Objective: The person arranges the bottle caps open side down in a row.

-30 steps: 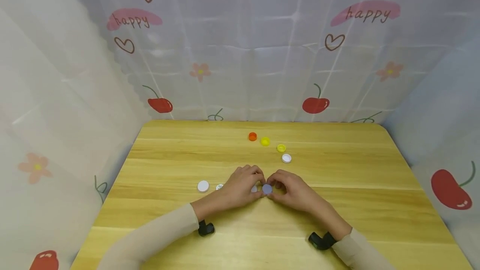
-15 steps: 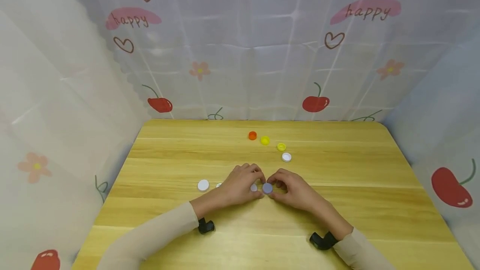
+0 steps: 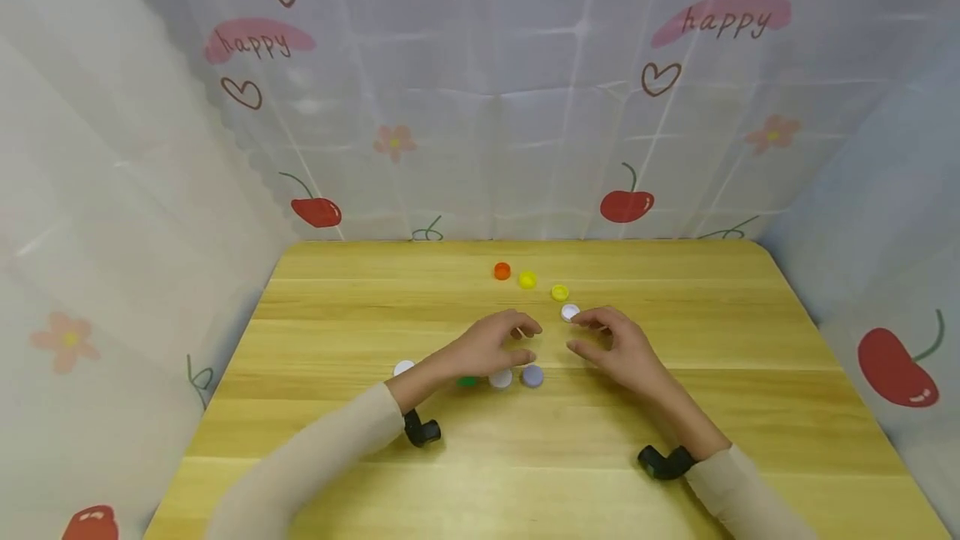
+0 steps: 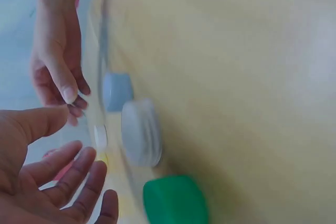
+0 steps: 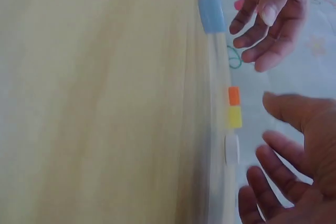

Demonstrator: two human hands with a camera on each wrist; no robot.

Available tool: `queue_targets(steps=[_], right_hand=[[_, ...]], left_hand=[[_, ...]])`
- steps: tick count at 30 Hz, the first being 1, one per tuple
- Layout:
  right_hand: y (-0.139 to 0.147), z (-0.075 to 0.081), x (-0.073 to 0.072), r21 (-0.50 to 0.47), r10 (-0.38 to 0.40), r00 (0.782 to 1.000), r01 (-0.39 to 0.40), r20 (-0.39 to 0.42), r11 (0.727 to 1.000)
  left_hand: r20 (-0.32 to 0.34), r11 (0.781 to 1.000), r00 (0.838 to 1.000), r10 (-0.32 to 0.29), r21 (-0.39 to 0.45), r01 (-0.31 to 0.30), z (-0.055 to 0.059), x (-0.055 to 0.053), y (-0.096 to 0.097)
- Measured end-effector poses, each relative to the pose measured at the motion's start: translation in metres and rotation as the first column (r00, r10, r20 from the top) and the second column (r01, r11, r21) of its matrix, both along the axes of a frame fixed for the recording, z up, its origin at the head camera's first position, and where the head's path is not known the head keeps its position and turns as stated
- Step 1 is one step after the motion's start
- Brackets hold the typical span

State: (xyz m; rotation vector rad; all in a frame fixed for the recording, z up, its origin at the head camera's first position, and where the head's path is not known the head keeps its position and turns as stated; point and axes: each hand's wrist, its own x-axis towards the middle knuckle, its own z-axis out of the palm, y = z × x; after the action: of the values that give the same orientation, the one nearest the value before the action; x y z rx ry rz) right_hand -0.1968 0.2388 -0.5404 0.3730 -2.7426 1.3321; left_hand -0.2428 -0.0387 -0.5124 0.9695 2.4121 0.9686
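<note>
Both hands hover above the wooden table with fingers spread loosely and nothing held. My left hand (image 3: 487,346) is just beyond a row of bottle caps, its forearm crossing over part of that row. The row's right end is a lilac cap (image 3: 532,376), beside a white cap (image 3: 500,378). A green cap (image 4: 176,203) follows in the left wrist view, and another white cap (image 3: 403,367) shows past the left forearm. To the right of the lilac cap is my right hand (image 3: 626,352), its fingertips overlapping a far white cap (image 3: 570,312) in the head view.
Farther back, a slanting line of caps holds an orange cap (image 3: 502,271), a yellow cap (image 3: 528,279) and a second yellow cap (image 3: 560,292). Patterned curtains (image 3: 495,157) surround the table (image 3: 480,482). A black camera mount sits on each wrist.
Both hands have let go of the lilac cap and moved up and away, the right one also rightward. The lilac cap stays in the row; the green cap now shows under the left wrist.
</note>
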Motion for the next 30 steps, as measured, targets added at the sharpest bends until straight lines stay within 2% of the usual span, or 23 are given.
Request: queue_targets(steps=[3, 7, 11, 13, 18, 24, 30], right_hand=[[0.006, -0.002, -0.007, -0.007, -0.055, 0.998, 0.055, 0.036, 0.998], [0.008, -0.008, -0.017, 0.008, -0.068, 0.993, 0.068, 0.098, 0.998], [0.009, -0.013, -0.026, 0.035, -0.076, 0.988, 0.072, 0.132, 0.997], [0.009, -0.013, -0.031, 0.040, -0.082, 0.987, 0.077, 0.141, 0.996], [0.009, -0.015, -0.041, 0.032, -0.071, 0.988, 0.067, 0.138, 0.997], [0.008, -0.015, -0.043, 0.029, -0.056, 0.993, 0.053, 0.102, 0.998], [0.009, -0.014, -0.045, 0.027, -0.053, 0.995, 0.051, 0.088, 0.998]], left_hand=[[0.030, 0.999, 0.999, 0.028, -0.034, -0.027, -0.001, -0.013, 0.011], [0.049, 0.995, 0.997, 0.064, -0.075, -0.061, -0.004, -0.028, 0.029], [0.029, 0.989, 0.996, 0.087, -0.124, -0.083, -0.007, -0.040, 0.050], [-0.001, 0.984, 0.996, 0.094, -0.152, -0.093, -0.007, -0.044, 0.058], [-0.107, 0.981, 0.991, 0.080, -0.167, -0.098, -0.012, -0.049, 0.073], [-0.217, 0.980, 0.975, 0.053, -0.174, -0.092, -0.013, -0.051, 0.083], [-0.240, 0.979, 0.969, 0.058, -0.175, -0.102, -0.013, -0.054, 0.085]])
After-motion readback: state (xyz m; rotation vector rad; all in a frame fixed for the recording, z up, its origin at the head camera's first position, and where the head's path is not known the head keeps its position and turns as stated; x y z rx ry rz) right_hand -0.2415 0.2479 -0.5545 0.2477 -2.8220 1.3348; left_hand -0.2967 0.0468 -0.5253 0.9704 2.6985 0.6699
